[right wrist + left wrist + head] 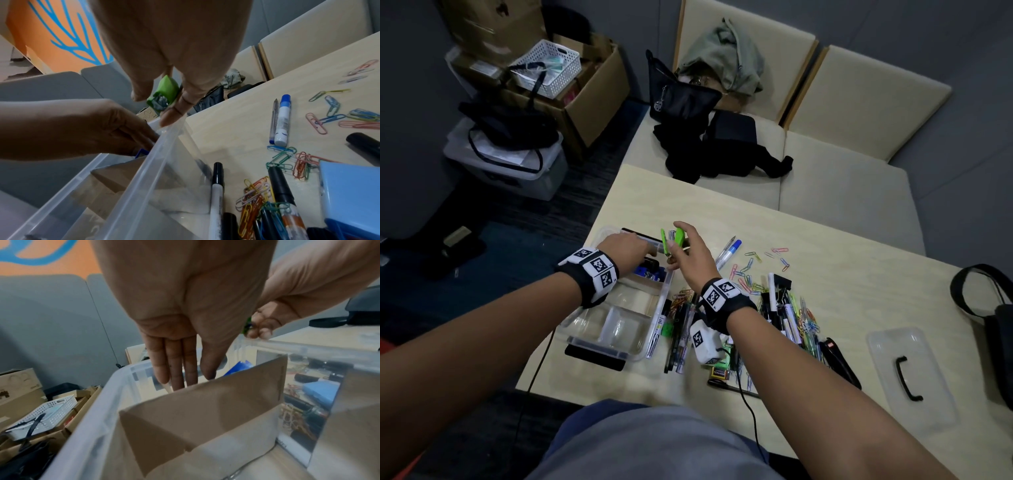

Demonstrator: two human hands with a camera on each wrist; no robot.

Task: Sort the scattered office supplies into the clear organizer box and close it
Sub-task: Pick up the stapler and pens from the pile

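The clear organizer box (654, 308) stands open on the table's left part, with brown card dividers (205, 410) inside. My left hand (185, 378) reaches into its far compartment with straight fingers, close to a blue item (238, 368); I see nothing held in it. My right hand (156, 105) pinches a small green stapler (164, 94) just above the box's far right rim (144, 178). In the head view the stapler (678, 236) sits between thumb and fingers. Coloured paper clips (750, 270), pens and markers (791, 318) lie scattered to the right.
The box's clear lid (911, 373) with a black handle lies at the table's right. A blue-capped marker (729, 251) and a pen lie beyond the clips. A light blue box (353, 194) sits among the markers. A black bag (996, 329) hangs over the right edge.
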